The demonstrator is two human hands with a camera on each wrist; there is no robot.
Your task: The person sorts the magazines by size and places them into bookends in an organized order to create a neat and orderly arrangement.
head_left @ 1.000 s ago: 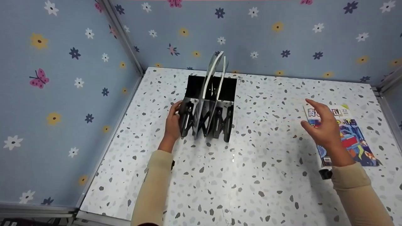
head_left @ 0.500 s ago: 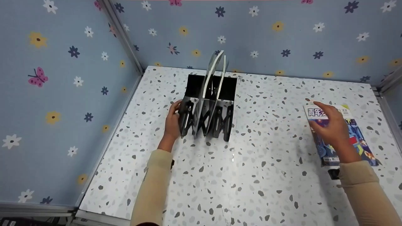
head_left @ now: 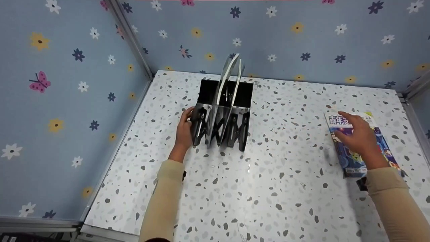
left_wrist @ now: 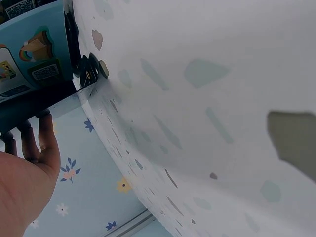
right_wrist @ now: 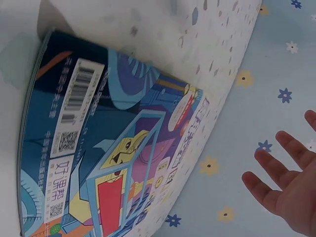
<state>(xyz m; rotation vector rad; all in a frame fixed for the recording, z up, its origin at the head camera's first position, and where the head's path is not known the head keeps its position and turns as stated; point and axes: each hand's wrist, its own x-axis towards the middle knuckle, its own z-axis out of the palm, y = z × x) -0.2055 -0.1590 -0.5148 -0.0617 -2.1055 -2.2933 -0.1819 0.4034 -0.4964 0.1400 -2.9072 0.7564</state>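
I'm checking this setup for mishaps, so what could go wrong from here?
The rectangular, blue-covered paper magazine lies flat on the white, grey-speckled tabletop, so the right hand above it might struggle to get under its edge. The two thin, upright books with white page edges look bowed in the black latticed rack, so a knock could tip them. The left hand touches the rack's side, so pushing there might shift it.

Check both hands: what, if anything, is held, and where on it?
Left hand touches the black rack at its left side; whether it grips can't be told. Right hand, over the magazine, holds nothing.
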